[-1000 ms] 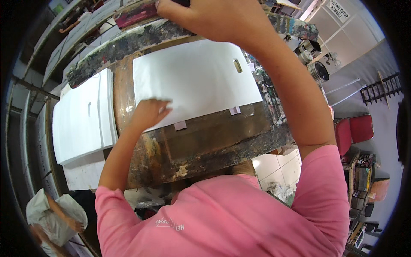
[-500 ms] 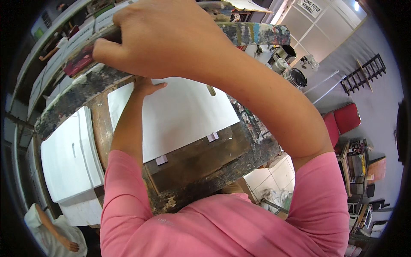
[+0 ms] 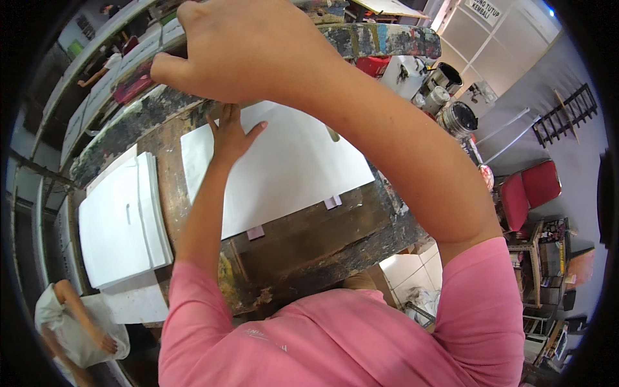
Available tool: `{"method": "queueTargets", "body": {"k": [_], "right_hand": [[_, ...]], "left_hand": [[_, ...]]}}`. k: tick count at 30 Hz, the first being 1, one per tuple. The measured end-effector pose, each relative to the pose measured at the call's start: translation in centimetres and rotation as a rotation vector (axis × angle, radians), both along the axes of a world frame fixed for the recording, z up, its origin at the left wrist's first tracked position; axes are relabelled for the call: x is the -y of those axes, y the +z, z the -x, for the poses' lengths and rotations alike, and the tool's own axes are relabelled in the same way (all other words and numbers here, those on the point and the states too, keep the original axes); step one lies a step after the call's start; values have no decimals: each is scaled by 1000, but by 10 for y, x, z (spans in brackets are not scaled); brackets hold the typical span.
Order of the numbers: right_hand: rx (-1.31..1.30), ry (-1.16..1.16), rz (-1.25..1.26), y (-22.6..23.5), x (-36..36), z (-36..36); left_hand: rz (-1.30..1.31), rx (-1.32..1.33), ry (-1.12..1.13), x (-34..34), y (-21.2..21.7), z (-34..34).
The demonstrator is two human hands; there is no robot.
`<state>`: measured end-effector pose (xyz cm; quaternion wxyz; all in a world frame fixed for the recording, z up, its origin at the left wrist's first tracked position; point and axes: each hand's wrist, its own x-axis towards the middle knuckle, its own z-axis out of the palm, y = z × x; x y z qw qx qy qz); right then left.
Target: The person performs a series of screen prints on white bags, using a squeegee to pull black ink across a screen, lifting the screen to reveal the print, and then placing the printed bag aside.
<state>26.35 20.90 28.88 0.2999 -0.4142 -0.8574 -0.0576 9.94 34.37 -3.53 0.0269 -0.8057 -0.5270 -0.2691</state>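
Observation:
A large white sheet (image 3: 296,161) lies on a stained wooden board. My left hand (image 3: 233,137) rests on its far left part, fingers stretched and thumb spread to the side. Two small lilac tabs (image 3: 256,232) show at the sheet's near edge. Raised high and close to view, my right hand (image 3: 242,51) is closed, with its fingers curled over a thick paint-stained frame bar (image 3: 377,42). Part of that grip is hidden behind the hand. My right forearm crosses over the sheet's far right corner.
Left of the board sits a stack of white sheets (image 3: 122,222). A person's arm (image 3: 90,322) shows at lower left. Paint cans (image 3: 456,119) stand at the far right, near a red chair (image 3: 530,187) and a cluttered shelf (image 3: 551,258). Long racks run along the far left.
My left hand has slid slightly along the sheet, its fingers more visible now. The view has shifted a little, and the right hand keeps its raised pose. The person at lower left has moved.

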Motion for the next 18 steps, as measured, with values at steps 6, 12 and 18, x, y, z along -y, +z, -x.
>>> {"method": "queueTargets", "body": {"k": [6,12,18], "right_hand": [[-82,-54,-202,-63,9,14],[269,72,263,-172,70,-16],[234,55,593,-259,104,-7]], "left_hand": [[311,1520,-274,246,135,69],[836,2197,151,338,90,89],[1091,2094,87,350,0,101]]}}
